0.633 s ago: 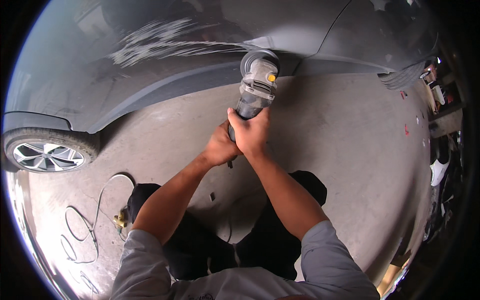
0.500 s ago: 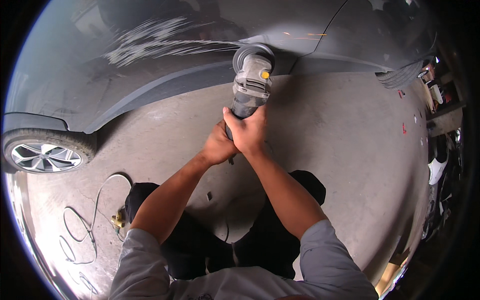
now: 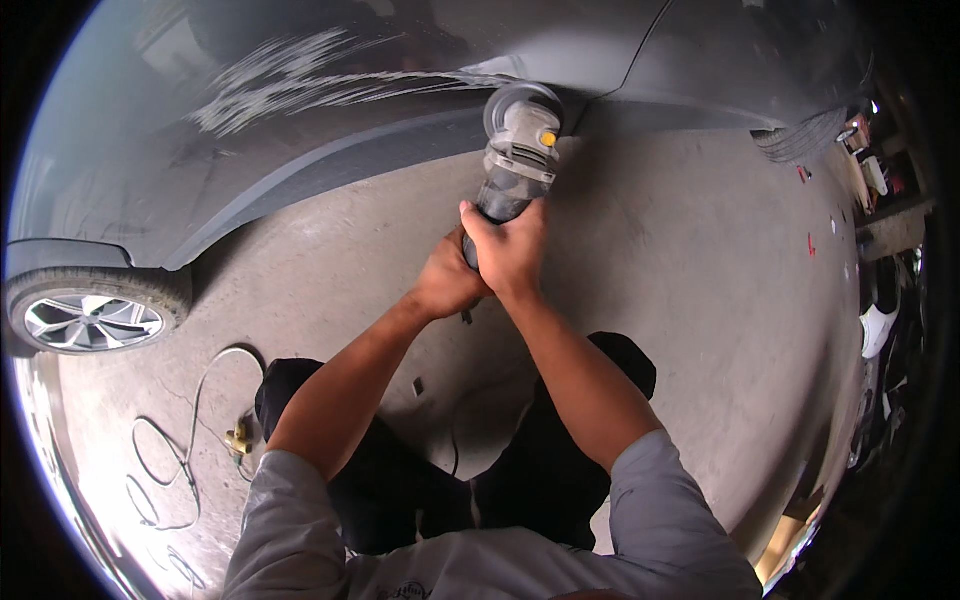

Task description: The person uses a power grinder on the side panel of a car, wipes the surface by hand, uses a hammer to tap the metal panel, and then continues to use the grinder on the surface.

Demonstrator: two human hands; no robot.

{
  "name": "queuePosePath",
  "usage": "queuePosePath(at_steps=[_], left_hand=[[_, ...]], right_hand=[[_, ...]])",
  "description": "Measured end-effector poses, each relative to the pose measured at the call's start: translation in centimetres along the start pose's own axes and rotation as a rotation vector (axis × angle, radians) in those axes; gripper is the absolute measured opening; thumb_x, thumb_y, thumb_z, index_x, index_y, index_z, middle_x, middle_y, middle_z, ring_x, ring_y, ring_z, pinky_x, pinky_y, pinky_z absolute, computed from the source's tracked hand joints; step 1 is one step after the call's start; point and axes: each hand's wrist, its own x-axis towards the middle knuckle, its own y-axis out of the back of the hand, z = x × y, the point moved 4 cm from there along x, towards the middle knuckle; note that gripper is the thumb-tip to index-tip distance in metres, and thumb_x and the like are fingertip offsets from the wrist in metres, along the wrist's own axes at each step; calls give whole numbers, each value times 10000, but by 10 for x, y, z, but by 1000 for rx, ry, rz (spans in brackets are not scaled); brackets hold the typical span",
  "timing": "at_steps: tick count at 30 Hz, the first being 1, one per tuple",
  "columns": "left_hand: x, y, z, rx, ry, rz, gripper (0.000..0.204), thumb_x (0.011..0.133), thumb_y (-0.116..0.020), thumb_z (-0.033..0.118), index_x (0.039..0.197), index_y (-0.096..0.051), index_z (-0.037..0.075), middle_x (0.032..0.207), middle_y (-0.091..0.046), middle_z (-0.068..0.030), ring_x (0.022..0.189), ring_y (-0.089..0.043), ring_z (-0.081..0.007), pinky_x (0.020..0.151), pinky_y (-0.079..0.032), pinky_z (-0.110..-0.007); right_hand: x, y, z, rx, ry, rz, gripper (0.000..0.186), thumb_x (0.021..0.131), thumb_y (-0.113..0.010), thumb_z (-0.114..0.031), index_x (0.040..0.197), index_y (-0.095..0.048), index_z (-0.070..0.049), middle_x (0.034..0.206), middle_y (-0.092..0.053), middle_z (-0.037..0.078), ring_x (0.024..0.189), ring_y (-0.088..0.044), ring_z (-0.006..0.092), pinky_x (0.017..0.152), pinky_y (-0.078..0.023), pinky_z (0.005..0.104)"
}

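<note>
— Against the dark grey car's lower body panel [image 3: 330, 170], where's the tool?

— Grey barrel-bodied angle grinder [image 3: 515, 160], disc on the sill; right hand [image 3: 510, 250] and left hand [image 3: 448, 285] wrapped shut round its rear barrel.

— Handling?

— Rigid, probably hefty and twisty; that two-handed barrel grip suits it.

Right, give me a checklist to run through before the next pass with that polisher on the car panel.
1. Both hands on the tool: ok. Right hand and left hand wrap the polisher body.
2. Pad against the car panel: ok, the head meets its lower edge.
3. Power cord away from the pad: ok, it lies on the floor to the left.
4. Pad condition: cannot tell, hidden.
5. Eye protection: cannot tell.
</note>
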Motion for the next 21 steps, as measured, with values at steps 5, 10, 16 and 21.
queuePosePath(at_steps=[5, 10, 16, 21], left_hand=[[6, -3, -5, 2, -16, -7, 591, 758, -897, 67, 1269, -612, -17, 1102, -739, -81, 979, -697, -153, 837, -592, -349], [10, -5, -7, 14, 18, -6, 602, 764, -893, 69, 1284, -604, -22, 1116, -734, -86, 985, -694, -162, 848, -592, -352], [10, -4, 8, 62, 7, -5, 793, 722, -931, 161, 1404, -569, -21, 1213, -742, -169, 1123, -713, -269, 1000, -559, -403], [2, -11, 22, 19, 29, 81, 819, 720, -919, 198, 1422, -565, -32, 1181, -752, -226, 1098, -744, -354, 995, -570, -430]], right_hand=[[4, 3, 2, 22, 63, 23, 681, 800, -875, -129, 1370, -538, 32, 1210, -693, 206, 1088, -696, 358, 981, -541, 478], [5, 4, 5, 73, 59, -1, 679, 806, -872, -117, 1377, -534, 31, 1204, -696, 197, 1067, -696, 324, 973, -545, 452], [11, 8, 1, 108, -17, 12, 681, 803, -871, -105, 1380, -535, 27, 1223, -682, 181, 1090, -673, 301, 1004, -525, 437], [17, 14, -10, 87, 59, -62, 594, 833, -865, -86, 1337, -568, 19, 1185, -662, 127, 1052, -639, 246, 988, -507, 405]])
